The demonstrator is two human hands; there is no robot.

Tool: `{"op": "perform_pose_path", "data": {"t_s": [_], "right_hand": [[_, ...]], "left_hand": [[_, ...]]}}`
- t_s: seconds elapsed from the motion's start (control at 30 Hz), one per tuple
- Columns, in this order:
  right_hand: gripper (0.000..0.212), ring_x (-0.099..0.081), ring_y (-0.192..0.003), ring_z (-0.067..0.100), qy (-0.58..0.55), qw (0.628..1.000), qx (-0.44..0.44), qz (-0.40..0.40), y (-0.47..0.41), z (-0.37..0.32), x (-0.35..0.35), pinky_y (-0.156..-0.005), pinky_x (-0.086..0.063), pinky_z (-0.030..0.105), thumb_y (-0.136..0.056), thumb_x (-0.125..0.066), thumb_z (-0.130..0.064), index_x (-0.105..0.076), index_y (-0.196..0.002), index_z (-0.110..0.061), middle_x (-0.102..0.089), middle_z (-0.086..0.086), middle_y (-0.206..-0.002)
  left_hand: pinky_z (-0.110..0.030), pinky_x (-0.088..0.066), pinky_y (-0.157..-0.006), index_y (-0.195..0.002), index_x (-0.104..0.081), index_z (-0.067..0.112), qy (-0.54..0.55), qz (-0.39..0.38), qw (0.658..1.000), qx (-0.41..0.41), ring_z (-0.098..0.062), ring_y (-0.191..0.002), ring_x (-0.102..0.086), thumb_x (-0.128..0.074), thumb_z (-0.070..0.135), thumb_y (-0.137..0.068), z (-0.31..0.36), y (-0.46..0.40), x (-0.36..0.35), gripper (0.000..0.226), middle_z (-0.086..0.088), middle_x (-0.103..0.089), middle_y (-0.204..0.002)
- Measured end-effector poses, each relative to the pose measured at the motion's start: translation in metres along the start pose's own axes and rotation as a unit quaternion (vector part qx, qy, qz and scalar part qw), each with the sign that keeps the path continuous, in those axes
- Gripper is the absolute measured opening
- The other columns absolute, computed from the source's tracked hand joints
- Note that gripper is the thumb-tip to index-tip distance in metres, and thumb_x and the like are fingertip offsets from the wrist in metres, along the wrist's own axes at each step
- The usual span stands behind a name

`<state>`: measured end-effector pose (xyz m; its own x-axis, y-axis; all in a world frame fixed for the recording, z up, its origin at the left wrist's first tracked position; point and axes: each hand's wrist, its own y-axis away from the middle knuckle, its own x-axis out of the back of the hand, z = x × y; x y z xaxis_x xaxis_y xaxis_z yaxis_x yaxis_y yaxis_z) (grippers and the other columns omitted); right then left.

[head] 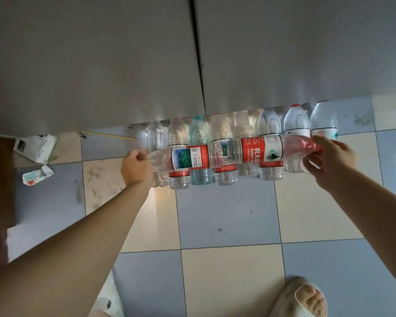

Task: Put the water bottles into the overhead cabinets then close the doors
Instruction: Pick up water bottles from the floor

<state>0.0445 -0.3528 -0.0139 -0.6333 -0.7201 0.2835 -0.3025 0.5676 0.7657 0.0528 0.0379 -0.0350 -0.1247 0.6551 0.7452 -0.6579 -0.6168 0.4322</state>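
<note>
Dim indoor light, glare on bottles (215,143), soft blur, wide-angle edge distortion

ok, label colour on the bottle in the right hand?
Red with a white-and-green panel, on the bottle held by the right hand; head view.

The floor (226,216) is a checkerboard of pale blue-grey and cream tiles, smudged with dark marks in places. The cabinet doors (101,65) above are plain grey with a dark seam between them. The row of bottles (224,143) on the floor is clear plastic, most with red-and-white labels and red caps; one bottle (200,156) is tinted pale green-blue with a teal cap. The bottle held on the left (188,157) is clear with a red label carrying a blue-green picture panel. The bottle held on the right (263,148) has a red-and-white label with white writing and a green triangle. Crumpled white paper (36,147) with red and grey print lies nearby. A slipper (300,298) is cream.
</note>
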Motion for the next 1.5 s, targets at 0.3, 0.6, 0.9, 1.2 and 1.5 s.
{"op": "perform_pose_path", "data": {"t_s": [0.3,0.6,0.9,1.2,1.5], "right_hand": [[0.008,-0.062,-0.073,0.02,-0.099,0.993,-0.023,-0.061,0.056,-0.005,0.027,-0.061,-0.061,0.027,-0.092,-0.072,-0.007,-0.068,-0.086,-0.003,-0.059,0.012,-0.084],[0.025,-0.069,-0.072,0.022,0.164,0.953,0.172,-0.186,0.157,-0.011,0.012,-0.056,-0.061,0.033,-0.08,-0.076,0.005,-0.057,-0.082,-0.012,-0.06,0.006,-0.087],[0.024,-0.068,-0.07,0.021,0.202,0.956,0.135,-0.162,0.19,0.024,0.056,-0.052,-0.059,0.027,-0.081,-0.076,-0.003,-0.057,-0.091,-0.012,-0.064,0.012,-0.088],[0.025,-0.069,-0.064,0.019,0.207,0.964,0.104,-0.132,0.156,0.071,0.089,-0.053,-0.06,0.027,-0.081,-0.08,-0.008,-0.059,-0.094,-0.011,-0.063,0.011,-0.084],[0.059,-0.074,-0.075,0.02,0.231,0.957,0.135,-0.113,0.145,0.089,0.108,-0.071,-0.063,0.045,-0.075,-0.088,-0.029,-0.053,-0.121,-0.025,-0.063,0.005,-0.104]], "left_hand": [[-0.017,-0.057,-0.074,-0.104,-0.072,0.018,0.173,-0.128,0.977,-0.013,-0.015,-0.087,-0.071,-0.065,0.0,-0.095,-0.005,0.031,0.054,0.021,0.001,-0.072,-0.099],[-0.035,-0.058,-0.085,-0.093,-0.075,0.016,0.073,-0.192,0.965,-0.164,-0.025,-0.089,-0.068,-0.077,0.006,-0.084,0.053,0.112,0.093,0.013,-0.003,-0.072,-0.094],[-0.01,-0.042,-0.078,-0.086,-0.072,0.029,-0.067,-0.26,0.901,-0.341,-0.003,-0.091,-0.058,-0.085,0.017,-0.076,0.091,0.179,0.096,0.02,0.008,-0.062,-0.097],[-0.02,-0.045,-0.078,-0.088,-0.076,0.021,-0.125,-0.34,0.852,-0.377,-0.013,-0.088,-0.059,-0.082,0.018,-0.077,0.067,0.207,0.035,0.013,0.004,-0.059,-0.097],[-0.012,-0.035,-0.076,-0.096,-0.071,0.019,-0.146,-0.343,0.835,-0.406,-0.021,-0.098,-0.053,-0.08,0.006,-0.079,0.041,0.223,0.009,0.023,0.008,-0.053,-0.098]]}}
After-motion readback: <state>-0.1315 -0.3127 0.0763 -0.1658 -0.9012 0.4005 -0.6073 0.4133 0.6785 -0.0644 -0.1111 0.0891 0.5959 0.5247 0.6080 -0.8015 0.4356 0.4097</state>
